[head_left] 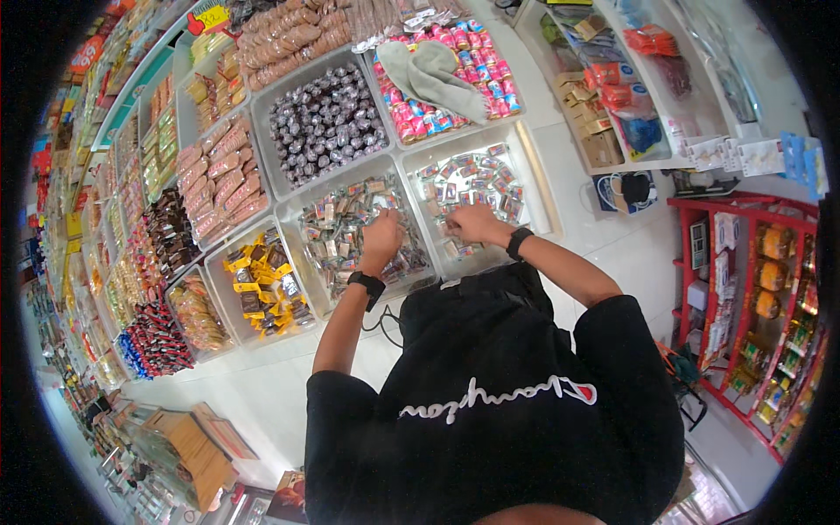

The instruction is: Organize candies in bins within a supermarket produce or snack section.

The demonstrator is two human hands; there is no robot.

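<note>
My left hand (382, 238) reaches down into a clear plastic bin (312, 293) of small wrapped candies (332, 232). Its fingers are curled in among the pieces, and whatever they hold is too small to make out. In the neighbouring bin (534, 179), my right hand (477, 224) is bent over similar small wrapped candies (464, 179), near the wall between the two bins. The fingers are drawn together at the tips, with their contents hidden. This right-hand bin holds a thinner layer, with its white bottom showing at the side. Each wrist wears a black band.
Beyond are bins of purple-wrapped balls (324, 118) and pink-and-blue candies (490, 74) with a grey cloth (433, 74) on top. Yellow-wrapped sweets (262, 284) lie at the left. A red rack (744, 306) and white shelving (612, 87) stand at the right.
</note>
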